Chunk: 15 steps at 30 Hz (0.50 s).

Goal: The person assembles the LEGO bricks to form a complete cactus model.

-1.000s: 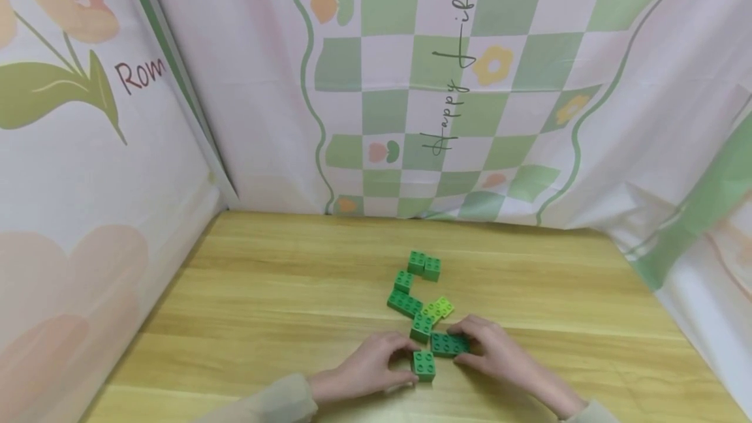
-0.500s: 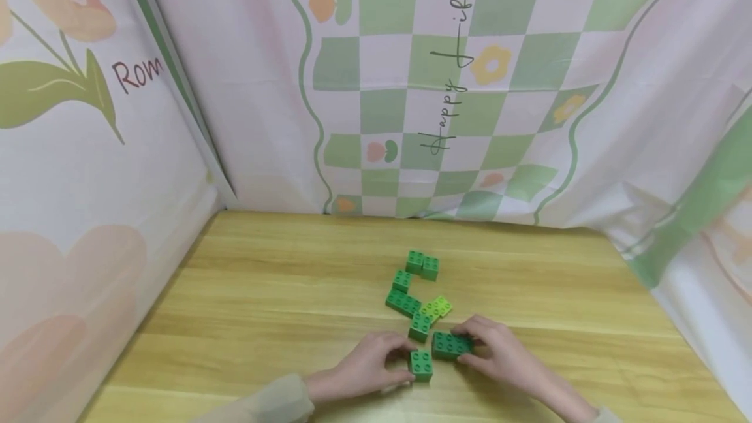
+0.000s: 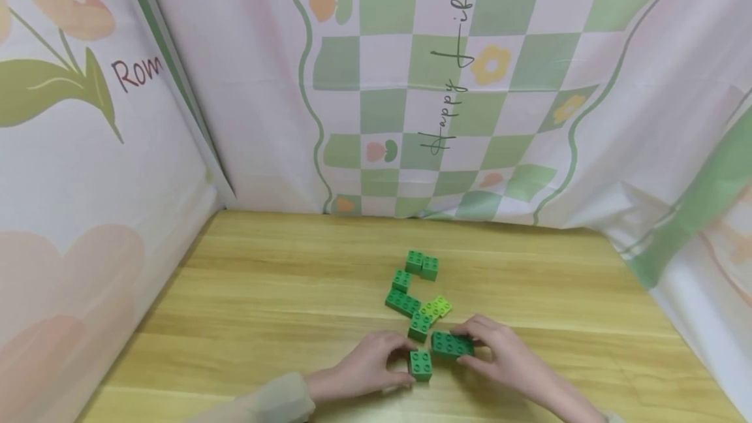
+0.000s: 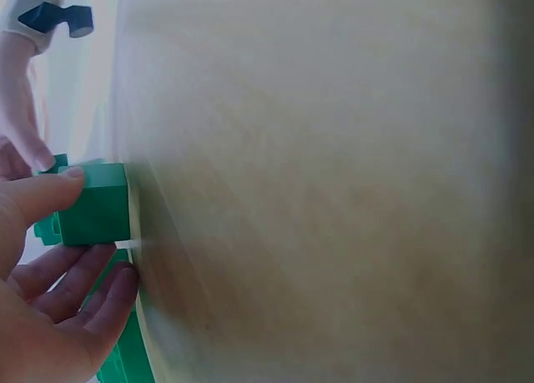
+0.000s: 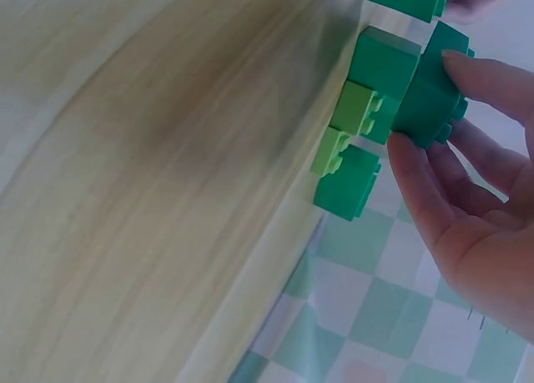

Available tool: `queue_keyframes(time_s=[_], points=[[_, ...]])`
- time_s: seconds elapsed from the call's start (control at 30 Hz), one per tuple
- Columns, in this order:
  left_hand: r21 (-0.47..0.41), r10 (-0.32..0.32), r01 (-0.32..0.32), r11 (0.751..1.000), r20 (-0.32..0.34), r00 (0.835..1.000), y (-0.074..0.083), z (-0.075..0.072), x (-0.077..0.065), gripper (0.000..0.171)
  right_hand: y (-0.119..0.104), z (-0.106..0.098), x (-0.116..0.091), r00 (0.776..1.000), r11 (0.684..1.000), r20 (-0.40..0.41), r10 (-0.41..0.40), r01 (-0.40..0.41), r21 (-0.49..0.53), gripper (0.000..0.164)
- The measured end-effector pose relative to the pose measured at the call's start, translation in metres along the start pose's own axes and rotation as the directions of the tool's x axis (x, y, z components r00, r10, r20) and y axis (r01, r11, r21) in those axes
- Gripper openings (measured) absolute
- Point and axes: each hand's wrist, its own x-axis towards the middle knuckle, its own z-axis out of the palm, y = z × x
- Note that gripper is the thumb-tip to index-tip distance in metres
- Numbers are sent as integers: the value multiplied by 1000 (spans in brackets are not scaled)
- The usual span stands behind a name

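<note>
My left hand pinches a green two-by-two toy building block by its sides, thumb near and fingers beyond. The left wrist view shows the thumb on that block's edge. To its right, my right hand holds a dark green two-by-four block, studs up, by its right end. Thumb and fingers grip this block in the right wrist view. Just beyond the two held blocks stands another green block, beside light green pieces.
A curving row runs away from me: a flat green block, a small green block and two green blocks side by side. All lie on a wooden table. A patterned curtain hangs behind it.
My right hand has shifted slightly right with the dark green block, widening the gap to the left hand's block. The left hand keeps its pinch, and the row of blocks stays put.
</note>
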Motion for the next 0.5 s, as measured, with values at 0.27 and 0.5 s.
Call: queue_keyframes(time_s=[0.27, 0.5], points=[[-27, -6, 6, 1000, -5, 1000, -2, 0, -1, 38, -11, 2, 6, 1000, 1000, 8, -21, 20, 18, 40], [-63, -33, 32, 997, -19, 999, -2, -3, -4, 37, -18, 6, 8, 999, 999, 10, -46, 46, -3, 40]])
